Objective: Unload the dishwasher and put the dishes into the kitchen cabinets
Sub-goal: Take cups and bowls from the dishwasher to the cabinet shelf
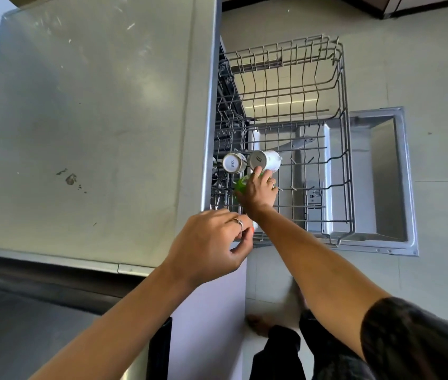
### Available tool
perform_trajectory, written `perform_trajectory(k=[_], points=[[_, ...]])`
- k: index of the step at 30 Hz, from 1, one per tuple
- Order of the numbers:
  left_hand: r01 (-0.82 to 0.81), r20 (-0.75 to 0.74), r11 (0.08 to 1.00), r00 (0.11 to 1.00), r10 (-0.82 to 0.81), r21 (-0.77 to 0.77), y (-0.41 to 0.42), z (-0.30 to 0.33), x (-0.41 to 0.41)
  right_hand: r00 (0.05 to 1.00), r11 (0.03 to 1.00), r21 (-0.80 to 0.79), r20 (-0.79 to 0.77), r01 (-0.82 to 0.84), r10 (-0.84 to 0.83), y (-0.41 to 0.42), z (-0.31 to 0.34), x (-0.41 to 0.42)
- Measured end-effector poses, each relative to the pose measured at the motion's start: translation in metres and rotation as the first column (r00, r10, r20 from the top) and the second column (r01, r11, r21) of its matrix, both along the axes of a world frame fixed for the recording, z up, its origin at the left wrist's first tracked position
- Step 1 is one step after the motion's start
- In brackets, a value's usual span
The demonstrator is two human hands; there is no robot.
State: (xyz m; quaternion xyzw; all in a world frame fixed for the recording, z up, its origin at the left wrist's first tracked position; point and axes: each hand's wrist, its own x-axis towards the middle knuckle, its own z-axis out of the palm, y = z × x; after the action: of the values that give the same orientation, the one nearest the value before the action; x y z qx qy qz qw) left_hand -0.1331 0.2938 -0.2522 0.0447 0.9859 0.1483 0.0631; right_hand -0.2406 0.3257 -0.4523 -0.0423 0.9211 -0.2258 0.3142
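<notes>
The dishwasher's upper wire rack (340,133) is pulled out over the open door (398,187). Two white mugs lie upside down at its near left: one (234,163) by the counter edge, the other (268,159) to its right. My right hand (258,189) reaches into the rack and grips a green cup (240,185), which it mostly hides; its fingertips touch the right white mug. My left hand (212,248) hovers above the counter's corner with fingers loosely curled, holding nothing.
A grey countertop (88,127) fills the left, its edge running along the rack. Dark rack parts (225,111) show inside the dishwasher. A dark stove surface (25,311) lies at lower left. Light floor (423,64) surrounds the door; my foot (257,323) stands below.
</notes>
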Motion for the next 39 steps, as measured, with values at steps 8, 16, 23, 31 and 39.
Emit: perform_trajectory(k=[8, 16, 23, 31, 39], points=[[-0.013, -0.013, 1.000, 1.000, 0.012, -0.026, 0.000, 0.000, -0.001, 0.999, 0.995, -0.086, -0.023, 0.047, -0.049, 0.005, -0.019, 0.010], [-0.032, 0.001, 0.996, 0.999, 0.032, -0.077, 0.005, 0.004, 0.000, 0.999, 0.959, -0.282, -0.033, -0.001, -0.008, 0.025, 0.006, 0.010], [-0.039, -0.019, 0.991, 0.999, 0.037, -0.126, 0.010, 0.003, 0.000, 0.995, 0.952, -0.290, 0.049, 0.097, -0.087, 0.047, 0.010, 0.011], [-0.040, -0.027, 0.989, 0.999, 0.037, -0.139, 0.009, 0.002, 0.001, 0.990, 0.986, -0.096, -0.018, -0.139, 0.138, 0.049, -0.001, 0.020], [-0.033, -0.051, 0.994, 0.998, 0.027, -0.105, 0.004, 0.000, 0.001, 0.979, 0.982, 0.018, 0.094, -0.185, 0.183, 0.020, -0.011, 0.023]])
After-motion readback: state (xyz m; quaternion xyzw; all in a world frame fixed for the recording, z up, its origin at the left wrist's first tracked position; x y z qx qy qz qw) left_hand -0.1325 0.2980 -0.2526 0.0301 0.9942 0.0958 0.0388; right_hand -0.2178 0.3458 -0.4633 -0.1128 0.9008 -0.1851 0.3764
